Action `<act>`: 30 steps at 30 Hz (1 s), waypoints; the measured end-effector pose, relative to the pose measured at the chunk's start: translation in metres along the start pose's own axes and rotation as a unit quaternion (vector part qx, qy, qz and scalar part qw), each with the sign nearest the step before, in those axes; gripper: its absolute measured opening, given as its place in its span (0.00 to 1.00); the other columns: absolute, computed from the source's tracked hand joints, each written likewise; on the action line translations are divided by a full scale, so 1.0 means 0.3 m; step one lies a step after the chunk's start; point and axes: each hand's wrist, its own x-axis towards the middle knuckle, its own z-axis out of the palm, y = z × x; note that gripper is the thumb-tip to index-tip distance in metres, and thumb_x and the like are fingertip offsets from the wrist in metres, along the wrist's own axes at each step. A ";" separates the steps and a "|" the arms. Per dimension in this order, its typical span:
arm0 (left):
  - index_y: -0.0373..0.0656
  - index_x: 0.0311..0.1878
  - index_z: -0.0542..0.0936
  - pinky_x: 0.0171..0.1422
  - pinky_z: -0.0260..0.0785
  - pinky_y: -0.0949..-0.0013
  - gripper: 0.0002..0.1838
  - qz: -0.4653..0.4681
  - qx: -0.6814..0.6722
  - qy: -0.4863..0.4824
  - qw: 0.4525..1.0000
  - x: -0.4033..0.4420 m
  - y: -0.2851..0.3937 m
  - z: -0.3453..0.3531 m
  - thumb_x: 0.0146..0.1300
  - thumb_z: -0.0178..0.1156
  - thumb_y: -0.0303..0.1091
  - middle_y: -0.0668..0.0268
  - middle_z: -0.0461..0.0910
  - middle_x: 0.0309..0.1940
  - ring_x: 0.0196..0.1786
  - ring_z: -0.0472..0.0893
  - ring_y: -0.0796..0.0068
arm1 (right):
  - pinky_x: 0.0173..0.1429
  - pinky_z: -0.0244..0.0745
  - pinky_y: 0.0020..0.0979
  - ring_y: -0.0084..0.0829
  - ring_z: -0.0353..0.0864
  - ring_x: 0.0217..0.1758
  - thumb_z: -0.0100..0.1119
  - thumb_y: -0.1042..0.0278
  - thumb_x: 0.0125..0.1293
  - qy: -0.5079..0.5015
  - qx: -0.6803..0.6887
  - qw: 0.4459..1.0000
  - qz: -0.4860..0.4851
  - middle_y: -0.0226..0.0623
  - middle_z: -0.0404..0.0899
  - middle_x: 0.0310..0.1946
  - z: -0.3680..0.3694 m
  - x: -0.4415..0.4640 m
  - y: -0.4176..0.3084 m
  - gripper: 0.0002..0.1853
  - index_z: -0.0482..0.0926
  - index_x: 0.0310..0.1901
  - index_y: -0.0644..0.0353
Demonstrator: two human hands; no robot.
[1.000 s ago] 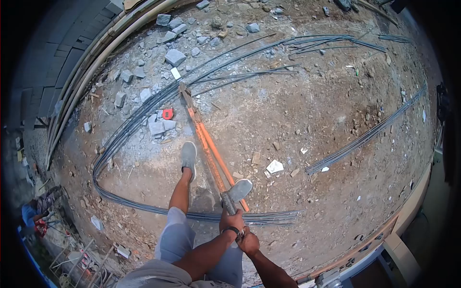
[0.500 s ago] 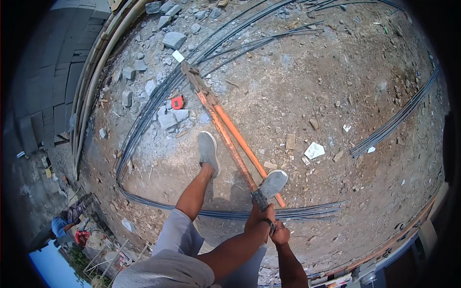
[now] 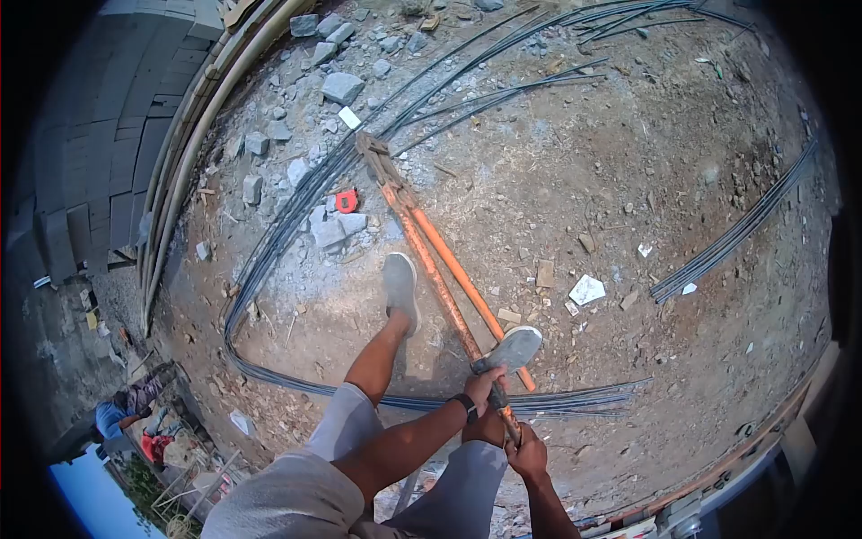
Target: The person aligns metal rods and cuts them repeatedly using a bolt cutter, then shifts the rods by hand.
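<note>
A long bolt cutter [image 3: 416, 235] with worn orange handles slants across the ground. Its rusty jaws lie at a bundle of thin steel bars [image 3: 305, 184]; whether a bar sits between them I cannot tell. My left hand [image 3: 485, 386], with a dark band at the wrist, is closed round the upper handle near its dark section. Lower down, at that handle's end, my right hand [image 3: 528, 454] is closed too. The other handle runs beneath my right shoe [image 3: 514, 350] and its tip shows beyond. My left shoe [image 3: 400, 283] stands left of the cutter.
A red tape measure [image 3: 346, 200] lies by broken stones [image 3: 334, 229]. The bar bundle bends round and passes under my legs. More bars [image 3: 736, 229] lie at right. Pale poles [image 3: 193, 148] line the left side. Another person [image 3: 112, 418] is at far left.
My left hand has moved up the handle, away from my right hand, baring an orange stretch between them. My right hand has shifted slightly down. The view has shifted a little.
</note>
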 end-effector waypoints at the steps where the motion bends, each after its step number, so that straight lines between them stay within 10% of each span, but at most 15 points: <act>1: 0.44 0.41 0.79 0.36 0.75 0.68 0.12 0.006 -0.050 -0.029 0.998 -0.103 0.041 0.028 0.63 0.67 0.41 0.72 0.77 0.25 0.29 0.79 0.76 | 0.47 0.80 0.48 0.54 0.84 0.42 0.67 0.62 0.56 0.015 0.040 0.999 -0.025 0.53 0.81 0.42 -0.107 -0.099 -0.144 0.27 0.73 0.57 0.58; 5: 0.46 0.39 0.76 0.32 0.74 0.68 0.12 -0.006 -0.147 -0.042 0.988 -0.538 0.332 0.114 0.67 0.63 0.43 0.73 0.73 0.23 0.25 0.77 0.77 | 0.50 0.79 0.41 0.46 0.84 0.46 0.73 0.57 0.55 -0.012 0.247 0.959 -0.141 0.52 0.78 0.49 -0.391 -0.427 -0.595 0.38 0.69 0.64 0.63; 9: 0.48 0.43 0.73 0.32 0.75 0.68 0.11 0.009 -0.244 -0.131 0.961 -0.866 0.681 0.146 0.69 0.62 0.43 0.71 0.75 0.25 0.25 0.77 0.78 | 0.58 0.75 0.46 0.50 0.79 0.54 0.76 0.59 0.53 0.086 0.170 0.895 -0.404 0.57 0.75 0.50 -0.506 -0.439 -1.007 0.38 0.69 0.64 0.61; 12: 0.47 0.43 0.73 0.32 0.75 0.68 0.11 0.027 -0.290 -0.190 0.938 -0.990 0.872 0.149 0.70 0.61 0.42 0.70 0.75 0.27 0.27 0.77 0.77 | 0.54 0.76 0.45 0.46 0.81 0.50 0.74 0.66 0.54 0.235 0.021 0.815 -0.530 0.51 0.79 0.48 -0.593 -0.204 -1.439 0.23 0.78 0.50 0.62; 14: 0.45 0.40 0.73 0.35 0.74 0.70 0.12 0.007 -0.385 -0.227 0.895 -1.029 1.057 0.146 0.72 0.58 0.44 0.69 0.75 0.28 0.31 0.76 0.76 | 0.50 0.79 0.43 0.43 0.84 0.41 0.70 0.73 0.56 0.164 0.129 0.739 -0.641 0.45 0.82 0.39 -0.593 -0.036 -1.681 0.12 0.80 0.41 0.63; 19: 0.45 0.28 0.72 0.31 0.65 0.72 0.15 0.267 -0.367 -0.505 0.734 -0.849 1.646 0.229 0.72 0.47 0.39 0.71 0.72 0.22 0.25 0.70 0.79 | 0.29 0.70 0.22 0.18 0.72 0.21 0.60 0.72 0.70 0.243 0.247 0.734 -0.584 0.30 0.74 0.20 -0.632 0.276 -2.335 0.07 0.71 0.39 0.63; 22: 0.45 0.24 0.71 0.34 0.71 0.66 0.11 0.198 -0.412 -0.409 0.790 -0.990 1.820 0.308 0.64 0.49 0.31 0.64 0.74 0.21 0.23 0.74 0.68 | 0.22 0.66 0.25 0.19 0.68 0.17 0.59 0.71 0.70 0.213 0.335 0.741 -0.541 0.31 0.71 0.17 -0.696 0.348 -2.502 0.09 0.68 0.36 0.61; 27: 0.40 0.39 0.80 0.44 0.75 0.66 0.30 0.182 -0.374 -0.355 0.837 -0.999 1.655 0.354 0.73 0.46 0.61 0.63 0.81 0.29 0.38 0.82 0.68 | 0.36 0.77 0.29 0.23 0.71 0.21 0.60 0.64 0.69 0.186 0.342 0.783 -0.485 0.34 0.72 0.22 -0.815 0.335 -2.356 0.13 0.69 0.43 0.63; 30: 0.43 0.52 0.77 0.42 0.76 0.68 0.41 0.092 -0.150 -0.399 0.900 -0.767 1.578 0.133 0.63 0.47 0.77 0.65 0.82 0.38 0.38 0.84 0.70 | 0.53 0.77 0.42 0.30 0.77 0.33 0.63 0.54 0.66 0.205 0.319 0.794 -0.476 0.36 0.73 0.27 -0.740 0.407 -2.273 0.20 0.68 0.44 0.62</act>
